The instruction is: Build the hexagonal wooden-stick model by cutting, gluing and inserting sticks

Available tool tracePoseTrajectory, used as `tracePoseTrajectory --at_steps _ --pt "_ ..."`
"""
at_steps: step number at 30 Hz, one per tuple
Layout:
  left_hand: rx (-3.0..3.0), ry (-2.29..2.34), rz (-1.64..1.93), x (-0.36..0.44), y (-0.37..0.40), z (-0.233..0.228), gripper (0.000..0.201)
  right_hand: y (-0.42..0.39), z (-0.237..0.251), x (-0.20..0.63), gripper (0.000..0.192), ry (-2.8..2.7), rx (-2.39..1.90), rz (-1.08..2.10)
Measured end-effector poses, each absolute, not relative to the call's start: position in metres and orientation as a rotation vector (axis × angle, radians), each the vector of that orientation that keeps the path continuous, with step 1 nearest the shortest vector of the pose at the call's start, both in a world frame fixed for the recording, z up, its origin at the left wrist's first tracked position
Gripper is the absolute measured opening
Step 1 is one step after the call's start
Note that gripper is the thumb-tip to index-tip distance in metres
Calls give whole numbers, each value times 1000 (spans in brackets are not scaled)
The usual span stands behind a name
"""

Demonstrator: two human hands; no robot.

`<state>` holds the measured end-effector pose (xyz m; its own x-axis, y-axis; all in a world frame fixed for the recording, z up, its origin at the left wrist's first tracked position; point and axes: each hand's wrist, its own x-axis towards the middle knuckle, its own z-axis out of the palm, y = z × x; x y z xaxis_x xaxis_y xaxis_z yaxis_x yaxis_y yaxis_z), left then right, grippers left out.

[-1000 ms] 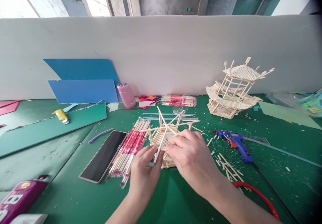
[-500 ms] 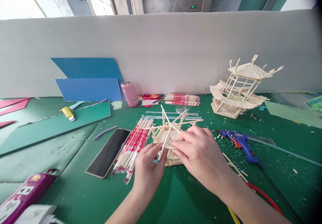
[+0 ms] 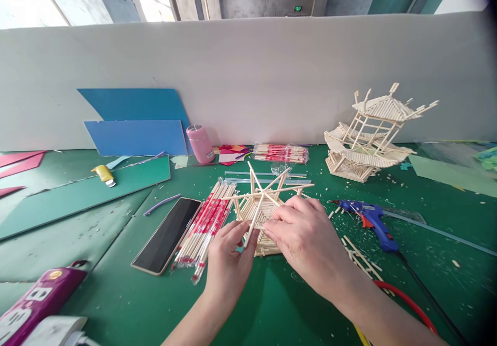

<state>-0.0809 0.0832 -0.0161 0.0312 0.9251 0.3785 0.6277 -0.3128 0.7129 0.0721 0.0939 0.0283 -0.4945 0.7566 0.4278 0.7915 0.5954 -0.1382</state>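
Note:
A partly built stick model (image 3: 264, 211) stands on the green table, with a stepped base and thin sticks crossing in a star on top. My left hand (image 3: 232, 247) is closed in a pinch on the near roof stick (image 3: 254, 216) of that star, close to its lower end. From the right, my right hand (image 3: 305, 234) pinches a short stick (image 3: 261, 227), held crosswise against the roof stick. Its fingers partly hide the short stick and the model's right side.
A blue glue gun (image 3: 368, 219) lies at right, its cord trailing forward. Behind it stands a finished-looking stick pavilion (image 3: 373, 133). Left of the model are bagged sticks (image 3: 205, 221) and a phone (image 3: 169, 234). A pink canister (image 3: 200, 144) and a purple power strip (image 3: 42, 294) are farther left.
My right fingers have drawn closer together and slightly left, now pinching the short stick nearer the roof stick. My left hand has stayed in place.

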Motion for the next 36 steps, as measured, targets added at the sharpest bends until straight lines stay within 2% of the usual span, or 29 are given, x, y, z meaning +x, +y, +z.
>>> tracePoseTrajectory --at_steps 10,14,18,27,31,36 --pt "1946 1575 1143 -81 83 -13 20 95 29 72 17 -2392 -1225 -111" --pt "1936 1576 1095 -82 83 -13 20 90 35 77 8 -2357 -1246 -88" --pt "1919 1599 1058 -87 82 -17 22 85 39 96 26 -2091 -1208 -83" --pt "1834 1560 975 -94 75 -19 26 78 -4 126 22 -1486 -1240 108" --pt "1770 1504 976 -94 78 -20 30 71 -6 117 19 -1528 -1188 4" --pt "1652 1327 1044 -95 86 -23 32 68 0 101 21 -1853 -1100 -179"
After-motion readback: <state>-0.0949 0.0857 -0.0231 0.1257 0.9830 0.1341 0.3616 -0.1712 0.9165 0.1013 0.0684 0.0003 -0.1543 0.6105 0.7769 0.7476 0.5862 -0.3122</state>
